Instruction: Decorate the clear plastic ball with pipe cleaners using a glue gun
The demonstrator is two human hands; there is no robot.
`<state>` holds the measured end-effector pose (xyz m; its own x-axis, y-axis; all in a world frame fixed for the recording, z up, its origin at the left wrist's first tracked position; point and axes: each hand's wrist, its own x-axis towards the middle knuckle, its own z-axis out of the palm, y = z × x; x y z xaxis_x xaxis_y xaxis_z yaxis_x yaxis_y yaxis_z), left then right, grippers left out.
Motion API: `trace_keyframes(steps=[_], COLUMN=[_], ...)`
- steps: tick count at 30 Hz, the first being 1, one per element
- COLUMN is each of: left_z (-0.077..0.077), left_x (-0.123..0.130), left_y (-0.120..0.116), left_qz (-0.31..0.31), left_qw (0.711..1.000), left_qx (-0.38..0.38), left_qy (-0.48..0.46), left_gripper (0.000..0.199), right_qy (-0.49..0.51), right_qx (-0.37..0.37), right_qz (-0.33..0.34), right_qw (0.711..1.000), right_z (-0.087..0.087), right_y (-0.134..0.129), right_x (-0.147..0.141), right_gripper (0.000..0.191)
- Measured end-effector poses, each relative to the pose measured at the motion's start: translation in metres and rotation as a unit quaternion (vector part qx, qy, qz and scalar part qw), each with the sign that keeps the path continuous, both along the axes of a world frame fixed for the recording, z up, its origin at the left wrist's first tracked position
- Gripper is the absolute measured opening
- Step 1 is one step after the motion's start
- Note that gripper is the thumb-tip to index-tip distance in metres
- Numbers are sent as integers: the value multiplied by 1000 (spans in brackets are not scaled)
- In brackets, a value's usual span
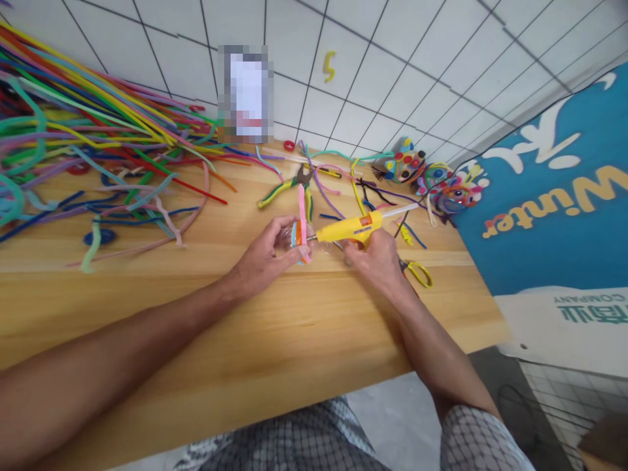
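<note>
My left hand (267, 254) is closed around a small clear plastic piece wrapped with orange, light blue and pink bands (298, 235). A pink pipe cleaner (302, 206) stands up from its rim. In my right hand (375, 256) is a yellow glue gun (346, 229), its metal nozzle pointing left at the banded piece and close to or touching the pink strip. From the gun's back end a clear glue stick (400, 210) sticks out. Both hands are above the wooden table (275, 340).
Many coloured pipe cleaners (122, 118) cover the left back. Pliers (277, 193) lie behind my hands, and yellow-handled scissors (419, 273) to the right. Decorated colourful pieces (407, 163) stand at the back right. A blurred screen (248, 95) leans on the tiled wall.
</note>
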<state>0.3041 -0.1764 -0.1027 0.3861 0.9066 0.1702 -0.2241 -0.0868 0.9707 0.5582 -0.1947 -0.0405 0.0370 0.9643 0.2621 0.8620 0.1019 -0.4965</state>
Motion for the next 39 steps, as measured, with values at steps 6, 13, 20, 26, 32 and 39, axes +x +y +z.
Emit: trace_keyframes(steps=[6, 13, 20, 26, 32, 39], left_z=[2, 0, -5, -7, -7, -8], left_x=[1, -1, -4, -3, -2, -3], left_y=[-1, 0, 1, 2, 2, 2], left_qz=[1, 2, 8, 10, 12, 13], left_qw=[1000, 1000, 1000, 1000, 1000, 1000], left_qx=[4, -10, -8, -7, -13, -12], left_qy=[-1, 6, 18, 21, 20, 19], left_gripper=[57, 64, 66, 69, 71, 70], right_qy=[-16, -18, -10, -21, -14, -10], right_qx=[10, 31, 39, 21, 13, 7], right_qz=[2, 3, -20, -2, -4, -3], right_qw=[1000, 999, 999, 1000, 1000, 1000], right_z=[-1, -4, -4, -3, -3, -2], right_y=[-1, -1, -1, -3, -3, -3], right_x=[3, 1, 0, 2, 2, 1], right_gripper=[10, 13, 20, 11, 12, 17])
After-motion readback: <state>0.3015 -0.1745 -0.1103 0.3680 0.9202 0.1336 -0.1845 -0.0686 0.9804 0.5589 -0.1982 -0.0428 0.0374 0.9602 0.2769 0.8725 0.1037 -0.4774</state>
